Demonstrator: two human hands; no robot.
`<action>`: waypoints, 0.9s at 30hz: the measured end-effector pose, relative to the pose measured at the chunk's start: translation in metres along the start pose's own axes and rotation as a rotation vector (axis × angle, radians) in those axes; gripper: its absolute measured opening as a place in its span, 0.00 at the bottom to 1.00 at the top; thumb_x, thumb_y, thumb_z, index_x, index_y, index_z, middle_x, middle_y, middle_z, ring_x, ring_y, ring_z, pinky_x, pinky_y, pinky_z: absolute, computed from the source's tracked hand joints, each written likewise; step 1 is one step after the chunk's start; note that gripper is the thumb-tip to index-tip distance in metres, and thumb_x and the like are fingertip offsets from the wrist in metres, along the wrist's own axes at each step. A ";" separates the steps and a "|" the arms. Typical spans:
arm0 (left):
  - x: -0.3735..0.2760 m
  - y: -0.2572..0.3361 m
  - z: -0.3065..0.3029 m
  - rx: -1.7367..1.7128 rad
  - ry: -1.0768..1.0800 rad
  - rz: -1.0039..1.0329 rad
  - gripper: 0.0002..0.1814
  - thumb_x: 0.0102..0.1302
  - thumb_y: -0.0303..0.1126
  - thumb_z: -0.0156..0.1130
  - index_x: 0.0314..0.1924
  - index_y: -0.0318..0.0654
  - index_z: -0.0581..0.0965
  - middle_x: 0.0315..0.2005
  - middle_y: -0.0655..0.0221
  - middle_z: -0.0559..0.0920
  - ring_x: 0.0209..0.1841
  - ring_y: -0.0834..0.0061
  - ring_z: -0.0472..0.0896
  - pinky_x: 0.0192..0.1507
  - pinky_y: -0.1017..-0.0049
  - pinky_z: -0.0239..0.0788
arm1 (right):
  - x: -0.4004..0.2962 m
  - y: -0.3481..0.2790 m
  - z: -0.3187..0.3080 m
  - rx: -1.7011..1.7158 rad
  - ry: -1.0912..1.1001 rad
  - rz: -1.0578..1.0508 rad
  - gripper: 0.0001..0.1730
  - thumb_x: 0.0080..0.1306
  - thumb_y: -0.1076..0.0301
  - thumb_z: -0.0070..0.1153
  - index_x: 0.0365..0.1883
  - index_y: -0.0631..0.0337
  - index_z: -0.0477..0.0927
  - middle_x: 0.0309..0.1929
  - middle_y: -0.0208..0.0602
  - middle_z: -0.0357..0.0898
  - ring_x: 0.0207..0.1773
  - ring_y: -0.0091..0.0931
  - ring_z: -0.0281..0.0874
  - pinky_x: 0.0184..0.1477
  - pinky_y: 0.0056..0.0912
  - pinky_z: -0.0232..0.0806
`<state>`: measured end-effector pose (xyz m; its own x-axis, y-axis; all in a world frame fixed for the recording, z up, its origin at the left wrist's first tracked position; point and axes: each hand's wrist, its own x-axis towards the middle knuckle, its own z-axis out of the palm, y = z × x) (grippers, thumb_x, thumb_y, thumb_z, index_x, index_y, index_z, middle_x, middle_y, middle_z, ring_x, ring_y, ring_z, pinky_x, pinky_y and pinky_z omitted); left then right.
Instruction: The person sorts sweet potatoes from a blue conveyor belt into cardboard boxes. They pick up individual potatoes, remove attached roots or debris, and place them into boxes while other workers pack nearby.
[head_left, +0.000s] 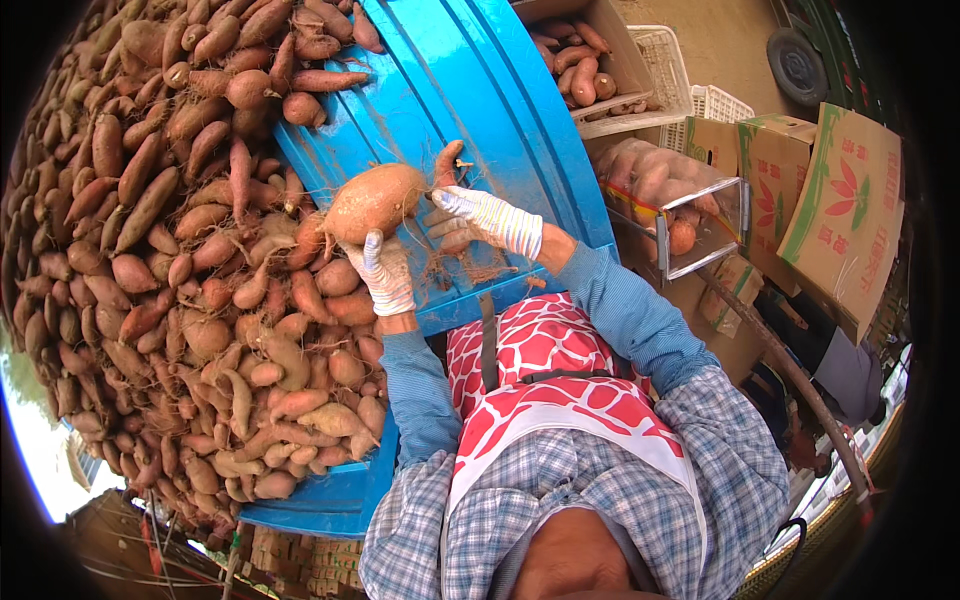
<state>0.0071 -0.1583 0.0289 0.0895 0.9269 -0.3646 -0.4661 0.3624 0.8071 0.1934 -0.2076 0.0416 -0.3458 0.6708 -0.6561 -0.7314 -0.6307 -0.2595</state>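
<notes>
My left hand (381, 270), in a striped knit glove, holds a large sweet potato (379, 199) from below, over the edge of a big heap of sweet potatoes (202, 285). At that tuber's right, rooty end is my right hand (480, 214), gloved alike, with its fingertips at the tip. A small curved sweet potato (448, 161) shows just beyond the right fingers; whether they touch it I cannot tell. Part of another tuber (456, 240) shows under the right hand. Loose roots (480, 270) lie below on the blue ribbed surface (517, 135).
A cardboard box of sweet potatoes (630, 60) rests in a white plastic crate (664, 45) at the upper right. Below it, a clear bag of sweet potatoes (637, 169) hangs at a metal frame (701, 266). Printed cartons (847, 217) and a rusty pole (787, 367) are at the right.
</notes>
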 end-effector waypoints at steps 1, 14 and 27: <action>-0.013 0.000 -0.001 0.010 -0.025 -0.032 0.50 0.49 0.31 0.74 0.68 0.45 0.54 0.60 0.59 0.63 0.61 0.62 0.65 0.62 0.60 0.62 | -0.013 -0.002 0.025 0.170 -0.041 -0.014 0.34 0.63 0.49 0.59 0.61 0.58 0.65 0.48 0.42 0.76 0.51 0.34 0.77 0.48 0.36 0.74; -0.089 0.010 0.014 0.037 -0.201 -0.444 0.23 0.71 0.40 0.53 0.59 0.31 0.67 0.53 0.54 0.75 0.56 0.63 0.76 0.57 0.69 0.70 | -0.064 0.047 -0.056 0.600 -0.197 -0.048 0.31 0.58 0.52 0.65 0.53 0.62 0.74 0.50 0.45 0.79 0.51 0.35 0.78 0.54 0.47 0.71; -0.122 -0.047 -0.086 1.393 0.238 -0.186 0.30 0.61 0.38 0.65 0.58 0.27 0.68 0.55 0.48 0.72 0.53 0.57 0.74 0.58 0.65 0.65 | -0.283 0.071 -0.209 0.796 0.640 -0.775 0.35 0.58 0.55 0.64 0.61 0.56 0.67 0.57 0.42 0.73 0.58 0.39 0.72 0.56 0.54 0.69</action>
<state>-0.0573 -0.2965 -0.0050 -0.1603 0.8684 -0.4692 0.7801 0.4027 0.4788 0.3618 -0.5238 0.0608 0.5072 0.3102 -0.8041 -0.8385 0.3932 -0.3772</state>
